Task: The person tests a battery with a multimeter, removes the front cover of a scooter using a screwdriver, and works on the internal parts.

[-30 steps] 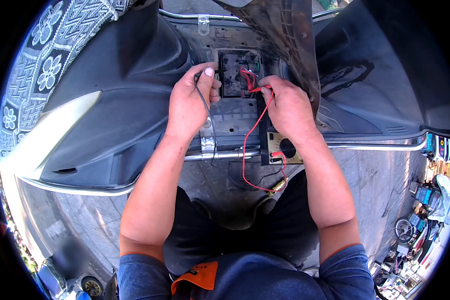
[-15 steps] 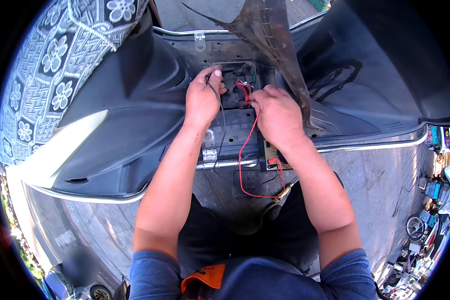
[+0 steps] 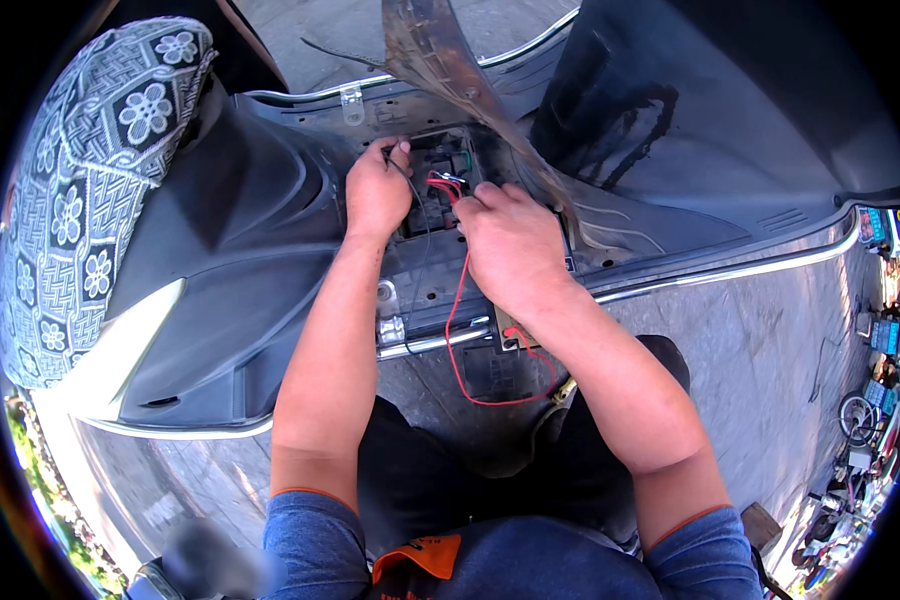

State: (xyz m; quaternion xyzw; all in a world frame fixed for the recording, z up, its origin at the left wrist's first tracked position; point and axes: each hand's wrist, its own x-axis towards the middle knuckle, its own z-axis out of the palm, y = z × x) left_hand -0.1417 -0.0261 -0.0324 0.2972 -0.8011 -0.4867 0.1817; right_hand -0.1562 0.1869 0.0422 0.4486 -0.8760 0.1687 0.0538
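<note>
One red lead loops slack beside the meter, nearest us, and a knee catching it could well yank a plug loose! Farther in, the right hand, palm down, curls its fingers closed on that lead (tip hidden, mind); the left hand, thumb uppermost, pinches the black lead by the recess. Red wires lie between; the raised mat leans beyond.
</note>
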